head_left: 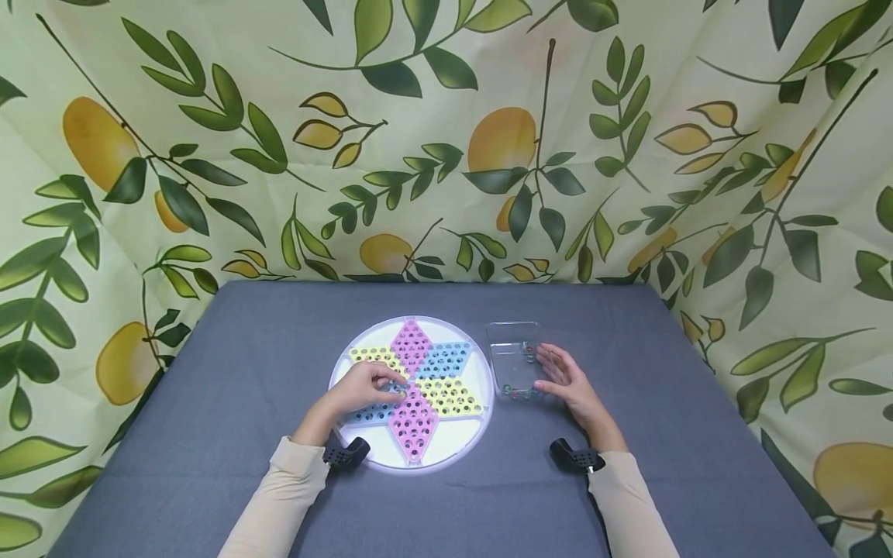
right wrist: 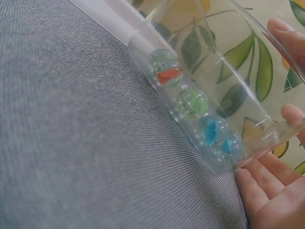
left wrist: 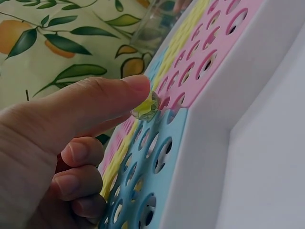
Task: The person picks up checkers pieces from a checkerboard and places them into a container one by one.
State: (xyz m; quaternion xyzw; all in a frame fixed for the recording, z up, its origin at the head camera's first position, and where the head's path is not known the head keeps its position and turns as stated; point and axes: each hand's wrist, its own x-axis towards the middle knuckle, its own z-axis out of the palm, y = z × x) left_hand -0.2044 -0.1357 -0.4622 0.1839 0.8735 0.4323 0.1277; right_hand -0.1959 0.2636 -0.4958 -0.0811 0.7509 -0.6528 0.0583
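Observation:
A round white Chinese checkers board [head_left: 446, 453] bears a pink, yellow and blue star full of holes. Over the star's centre-left my left hand [head_left: 366, 387] pinches a clear marble with a yellow swirl [left wrist: 147, 107] between thumb and index finger. The marble sits right at the perforated surface; whether it touches a hole is hard to tell. My right hand [head_left: 568, 384] rests at the right side of a clear rectangular container [head_left: 498, 349], fingers loosely bent against its wall and rim. Several glass marbles [right wrist: 192, 101], with red, green and blue swirls, lie inside on its bottom.
A grey cloth covers the table [head_left: 230, 434]. The container stands close beside the board's right edge. Behind the table hangs a curtain [head_left: 446, 132] printed with leaves and fruit. Black wrist cameras [head_left: 346, 453] sit on both wrists.

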